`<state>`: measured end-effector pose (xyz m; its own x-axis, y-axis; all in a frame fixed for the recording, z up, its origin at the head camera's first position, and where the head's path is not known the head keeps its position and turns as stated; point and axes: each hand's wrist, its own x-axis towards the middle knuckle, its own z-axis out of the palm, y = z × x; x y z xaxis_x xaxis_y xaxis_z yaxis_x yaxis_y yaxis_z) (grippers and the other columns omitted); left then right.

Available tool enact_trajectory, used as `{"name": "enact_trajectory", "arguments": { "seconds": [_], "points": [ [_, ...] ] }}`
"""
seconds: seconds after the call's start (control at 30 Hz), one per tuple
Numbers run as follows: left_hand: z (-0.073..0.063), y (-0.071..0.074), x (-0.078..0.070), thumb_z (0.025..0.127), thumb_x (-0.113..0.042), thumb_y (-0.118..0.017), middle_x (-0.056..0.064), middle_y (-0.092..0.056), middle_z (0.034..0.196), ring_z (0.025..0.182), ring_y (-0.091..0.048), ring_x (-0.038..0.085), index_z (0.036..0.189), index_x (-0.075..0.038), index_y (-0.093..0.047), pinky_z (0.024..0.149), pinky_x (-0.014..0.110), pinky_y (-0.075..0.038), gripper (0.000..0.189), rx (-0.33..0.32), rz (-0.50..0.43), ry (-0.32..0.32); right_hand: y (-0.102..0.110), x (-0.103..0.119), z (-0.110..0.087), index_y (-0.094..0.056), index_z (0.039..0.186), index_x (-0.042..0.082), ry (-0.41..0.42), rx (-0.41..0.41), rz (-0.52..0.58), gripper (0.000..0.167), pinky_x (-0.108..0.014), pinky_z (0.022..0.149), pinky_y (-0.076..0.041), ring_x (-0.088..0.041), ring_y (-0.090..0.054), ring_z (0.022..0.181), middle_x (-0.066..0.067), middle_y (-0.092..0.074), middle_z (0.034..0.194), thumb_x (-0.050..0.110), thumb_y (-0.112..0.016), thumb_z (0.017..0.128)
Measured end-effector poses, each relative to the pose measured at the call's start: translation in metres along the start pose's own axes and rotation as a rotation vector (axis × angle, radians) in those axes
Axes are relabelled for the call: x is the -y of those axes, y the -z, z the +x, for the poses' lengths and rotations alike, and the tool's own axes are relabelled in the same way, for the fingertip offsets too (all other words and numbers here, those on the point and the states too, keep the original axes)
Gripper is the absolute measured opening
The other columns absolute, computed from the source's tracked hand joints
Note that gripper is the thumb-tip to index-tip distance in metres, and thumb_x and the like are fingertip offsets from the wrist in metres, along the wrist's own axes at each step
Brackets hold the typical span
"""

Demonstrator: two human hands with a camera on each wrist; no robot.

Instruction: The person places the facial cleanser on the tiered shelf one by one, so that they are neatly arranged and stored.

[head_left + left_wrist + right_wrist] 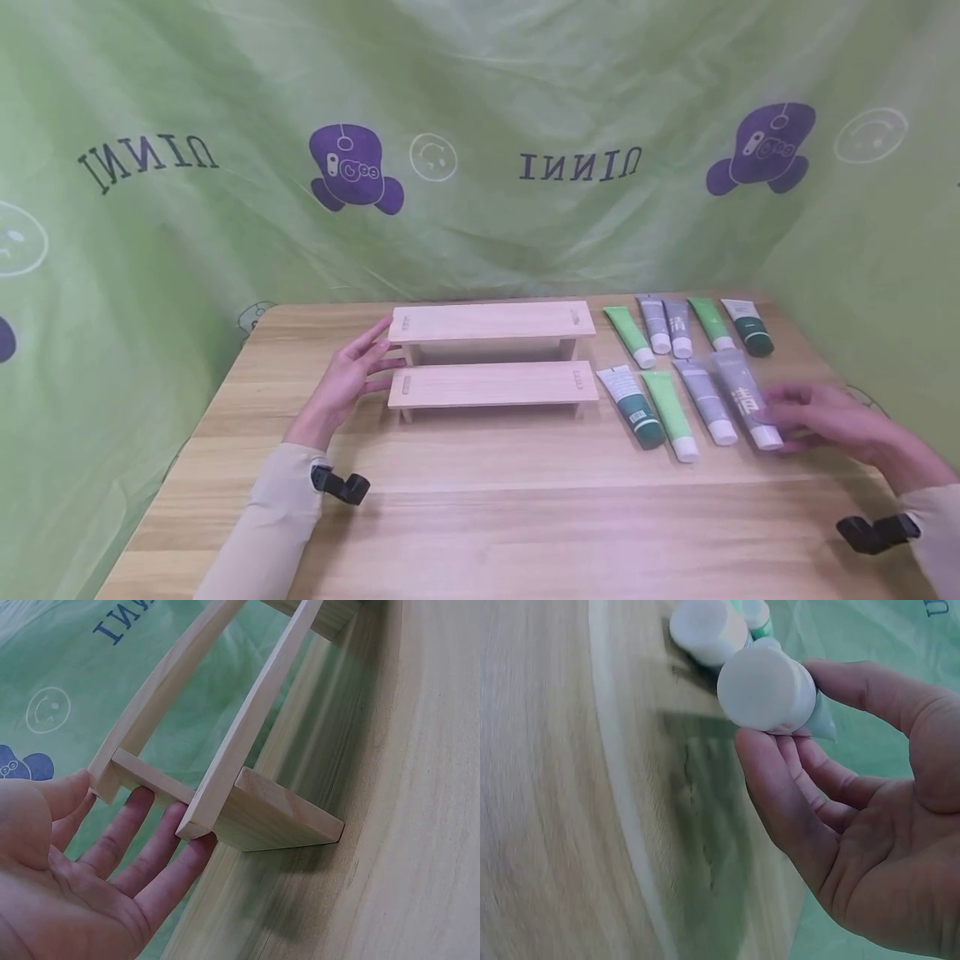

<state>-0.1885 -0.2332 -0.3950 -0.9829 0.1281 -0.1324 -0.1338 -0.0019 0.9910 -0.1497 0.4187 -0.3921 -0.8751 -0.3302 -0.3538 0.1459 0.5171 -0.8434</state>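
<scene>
A two-tier wooden rack [491, 385] stands left of the tubes. My left hand [347, 379] holds its left end; in the left wrist view the thumb lies at the end of the upper board [161, 686] and the fingers touch the side panel and the lower board [247, 724]. My right hand [821, 417] pinches a translucent grey squeeze tube [737, 385] with a white cap [761, 690] between thumb and fingers. This tube is at the right end of the front row, beside another grey tube [705, 400].
In the front row lie a light green tube [670, 408] and a white-and-dark-green tube [630, 404]. Behind them several more tubes lie in a back row, among them a green one [708, 321]. A green printed cloth [480, 233] hangs behind the wooden table [480, 517].
</scene>
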Motion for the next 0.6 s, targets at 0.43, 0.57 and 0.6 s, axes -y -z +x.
{"name": "enact_trajectory", "arguments": {
  "seconds": [0.43, 0.57, 0.6],
  "points": [
    [-0.002, -0.001, -0.003, 0.108, -0.025, -0.049, 0.018, -0.046, 0.148, 0.129, -0.053, 0.039, 0.158, -0.030, -0.034, 0.098, 0.045, -0.055, 0.052, 0.001, -0.007, 0.005, -0.023, 0.040, 0.005, -0.023, 0.143, -0.024, 0.031, -0.058, -0.082, 0.068, -0.037, 0.079, -0.063, -0.016, -0.068, 0.092, -0.036, -0.055, 0.127, 0.016, -0.060, 0.101],
    [-0.002, -0.001, -0.003, 0.108, -0.025, -0.049, 0.018, -0.046, 0.149, 0.127, -0.056, 0.037, 0.158, -0.030, -0.034, 0.099, 0.046, -0.054, 0.052, 0.004, -0.004, 0.003, -0.032, 0.054, 0.009, -0.027, 0.144, -0.020, 0.038, -0.079, -0.112, 0.069, -0.035, 0.080, -0.062, -0.014, -0.067, 0.095, -0.039, -0.051, 0.131, 0.018, -0.063, 0.100],
    [-0.002, -0.002, -0.003, 0.108, -0.025, -0.049, 0.018, -0.046, 0.148, 0.126, -0.056, 0.036, 0.158, -0.029, -0.034, 0.100, 0.047, -0.054, 0.052, 0.004, -0.006, 0.003, -0.034, 0.058, 0.010, -0.028, 0.144, -0.020, 0.045, -0.082, -0.112, 0.068, -0.035, 0.080, -0.062, -0.014, -0.067, 0.095, -0.037, -0.053, 0.130, 0.018, -0.063, 0.100]
  ]
}}
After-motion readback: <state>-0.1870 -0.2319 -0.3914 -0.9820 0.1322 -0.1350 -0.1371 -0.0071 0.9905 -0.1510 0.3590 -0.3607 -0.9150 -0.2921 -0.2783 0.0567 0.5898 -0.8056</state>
